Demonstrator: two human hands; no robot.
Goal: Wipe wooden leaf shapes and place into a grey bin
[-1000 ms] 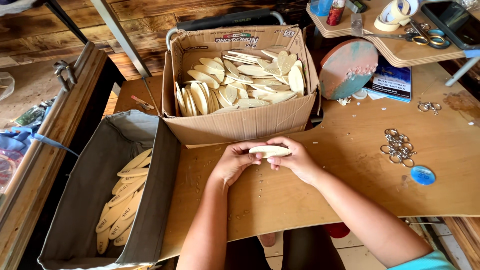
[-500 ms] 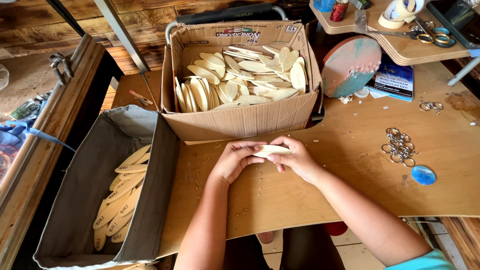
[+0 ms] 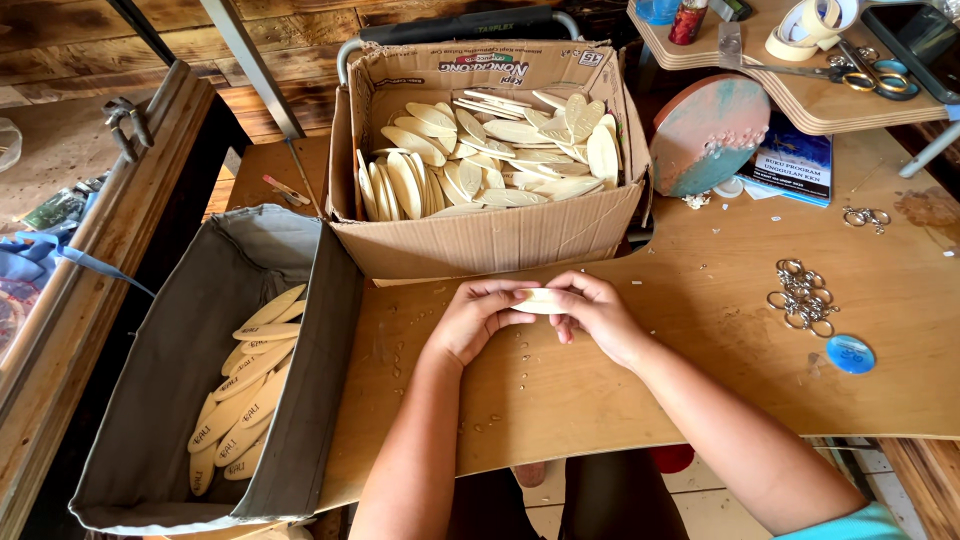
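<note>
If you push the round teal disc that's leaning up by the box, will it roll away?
The teal disc probably would wobble or roll: it stands on its round edge, only propped against the cardboard box and the wooden shelf. It looks flat and stiff, so it likely wouldn't bend. More likely it would tip and fall flat on the table than travel far.

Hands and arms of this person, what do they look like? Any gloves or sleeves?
No gloves: the left hand and right hand are bare, with no rings or watch showing. Both forearms are bare too. A turquoise sleeve shows high on the right arm.
</note>
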